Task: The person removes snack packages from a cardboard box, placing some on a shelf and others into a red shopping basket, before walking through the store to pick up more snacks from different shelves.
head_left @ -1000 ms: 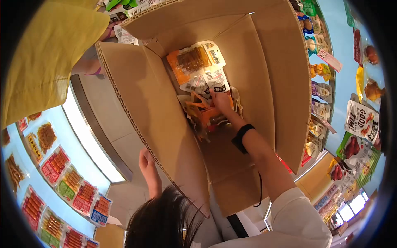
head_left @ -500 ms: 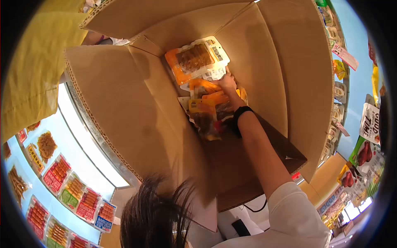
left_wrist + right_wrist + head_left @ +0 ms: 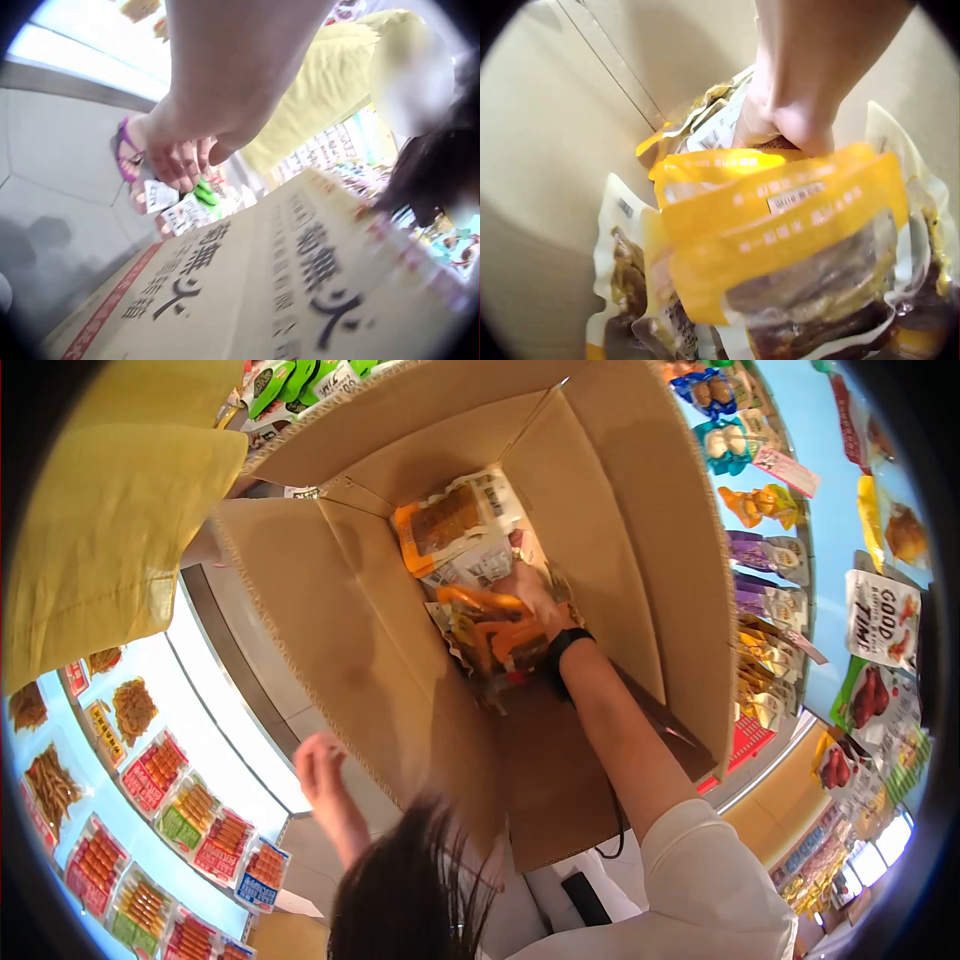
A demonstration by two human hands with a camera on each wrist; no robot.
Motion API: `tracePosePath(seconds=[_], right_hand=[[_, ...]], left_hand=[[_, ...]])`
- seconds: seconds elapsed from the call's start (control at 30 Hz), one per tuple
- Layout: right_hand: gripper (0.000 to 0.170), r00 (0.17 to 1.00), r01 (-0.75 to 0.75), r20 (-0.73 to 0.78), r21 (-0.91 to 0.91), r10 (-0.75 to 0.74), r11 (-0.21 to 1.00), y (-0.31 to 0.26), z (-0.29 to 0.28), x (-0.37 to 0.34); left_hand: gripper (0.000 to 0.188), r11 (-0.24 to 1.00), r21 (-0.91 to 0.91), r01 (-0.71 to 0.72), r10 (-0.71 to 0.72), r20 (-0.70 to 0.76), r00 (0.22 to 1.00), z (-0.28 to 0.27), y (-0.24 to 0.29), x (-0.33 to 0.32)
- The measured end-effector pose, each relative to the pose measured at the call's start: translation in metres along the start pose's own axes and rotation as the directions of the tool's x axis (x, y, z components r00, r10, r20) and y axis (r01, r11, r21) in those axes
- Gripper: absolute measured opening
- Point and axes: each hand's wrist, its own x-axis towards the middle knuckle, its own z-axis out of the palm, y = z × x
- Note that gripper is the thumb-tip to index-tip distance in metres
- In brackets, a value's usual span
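Note:
My right hand (image 3: 528, 588) reaches deep into an open cardboard box (image 3: 345, 560), down among sealed food pouches. In the right wrist view that hand (image 3: 780, 131) goes in behind orange-topped pouches (image 3: 795, 225), beside a whitish pouch (image 3: 718, 129) with a barcode. Its fingertips are hidden, so I cannot tell whether they pinch a pouch. A flat orange-and-white pouch (image 3: 450, 520) with brown food in its window lies beyond the hand. My left hand (image 3: 325, 785) hangs outside the box near its left flap, fingers loosely bent and holding nothing; the left wrist view shows this hand (image 3: 199, 135) above the printed carton side.
A person in yellow clothing (image 3: 110, 510) stands at the far left. Lit shelves with packaged snacks (image 3: 155, 765) run along the left, and more hanging packs (image 3: 765, 550) line the right. The box flaps stand up around the opening. Dark hair (image 3: 410, 880) shows at the bottom.
My right hand has shifted about among the pouches, and the orange ones have been stirred. The view swung over the box and back. My left hand shows again beside the flap, fingers loosely bent.

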Motion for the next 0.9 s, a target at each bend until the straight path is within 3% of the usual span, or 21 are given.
tracePosePath(seconds=[0.07, 0.1, 0.13, 0.17, 0.2, 0.23, 0.27, 0.3, 0.4, 0.47, 0.53, 0.6, 0.63, 0.73, 0.83, 0.87, 0.9], right_hand=[[0.052, 0.991, -0.131, -0.065, -0.223, 0.119, 0.966, -0.083, -0.039, -0.072], [0.043, 0.979, -0.064, -0.205, -0.269, 0.008, 0.961, -0.091, -0.04, -0.088], [0.041, 0.966, 0.022, -0.234, -0.352, -0.111, 0.936, -0.098, -0.046, -0.103], [0.04, 0.939, 0.098, -0.259, -0.432, -0.228, 0.896, -0.102, -0.052, -0.118], [0.039, 0.896, 0.169, -0.277, -0.51, -0.347, 0.844, -0.104, -0.057, -0.129], [0.041, 0.785, 0.322, -0.305, -0.542, -0.538, 0.777, -0.105, -0.061, -0.139], [0.042, 0.821, 0.264, -0.265, -0.609, -0.505, 0.748, -0.125, -0.073, -0.166], [0.044, 0.84, 0.259, -0.253, -0.591, -0.48, 0.764, -0.139, -0.081, -0.187], [0.049, 0.804, 0.313, -0.23, -0.622, -0.549, 0.718, -0.173, -0.096, -0.246], [0.05, 0.867, 0.317, -0.182, -0.518, -0.464, 0.795, -0.197, -0.11, -0.286], [0.045, 0.81, 0.369, -0.263, -0.468, -0.525, 0.803, -0.211, -0.118, -0.317], [0.045, 0.814, 0.356, -0.307, -0.406, -0.493, 0.842, -0.219, -0.124, -0.336], [0.042, 0.743, 0.394, -0.401, -0.385, -0.536, 0.835, -0.215, -0.122, -0.342], [0.04, 0.676, 0.501, -0.467, -0.277, -0.57, 0.82, -0.231, -0.143, -0.391], [0.037, 0.477, 0.703, -0.45, -0.32, -0.755, 0.635, -0.251, -0.181, -0.442], [0.031, 0.366, 0.748, -0.459, -0.372, -0.809, 0.55, -0.256, -0.194, -0.455], [0.029, 0.313, 0.773, -0.425, -0.406, -0.849, 0.488, -0.259, -0.206, -0.466]], left_hand=[[0.026, 0.968, -0.033, -0.247, 0.249, 0.094, 0.964, 0.001, 0.1, -0.033], [0.031, 0.953, -0.07, -0.296, 0.299, 0.04, 0.953, -0.013, 0.136, -0.052], [0.034, 0.873, -0.207, -0.441, 0.483, 0.255, 0.838, -0.025, 0.169, -0.076], [0.052, 0.793, -0.319, -0.518, 0.607, 0.484, 0.63, -0.02, 0.209, -0.1], [0.061, 0.884, -0.362, -0.297, 0.446, 0.844, 0.297, -0.03, 0.252, -0.109], [0.062, 0.908, -0.393, -0.148, 0.399, 0.917, 0.012, -0.036, 0.275, -0.124], [0.063, 0.943, -0.332, -0.012, 0.317, 0.908, -0.273, -0.041, 0.3, -0.14], [0.06, 0.929, -0.369, 0.038, 0.354, 0.851, -0.387, -0.043, 0.315, -0.157], [0.053, 0.832, -0.543, 0.113, 0.534, 0.729, -0.429, -0.051, 0.352, -0.209], [0.048, 0.761, -0.632, 0.146, 0.628, 0.663, -0.408, -0.062, 0.37, -0.241], [0.044, 0.668, -0.723, 0.176, 0.725, 0.579, -0.372, -0.071, 0.379, -0.263], [0.041, 0.558, -0.804, 0.203, 0.809, 0.473, -0.349, -0.078, 0.38, -0.273], [0.04, 0.502, -0.836, 0.222, 0.843, 0.415, -0.342, -0.08, 0.379, -0.277], [0.037, 0.318, -0.89, 0.327, 0.926, 0.217, -0.31, -0.087, 0.372, -0.281], [0.036, 0.123, -0.853, 0.507, 0.957, -0.033, -0.288, -0.084, 0.366, -0.269], [0.037, 0.089, -0.801, 0.593, 0.95, -0.111, -0.292, -0.077, 0.368, -0.256], [0.037, 0.1, -0.752, 0.652, 0.94, -0.142, -0.309, -0.062, 0.375, -0.245]])
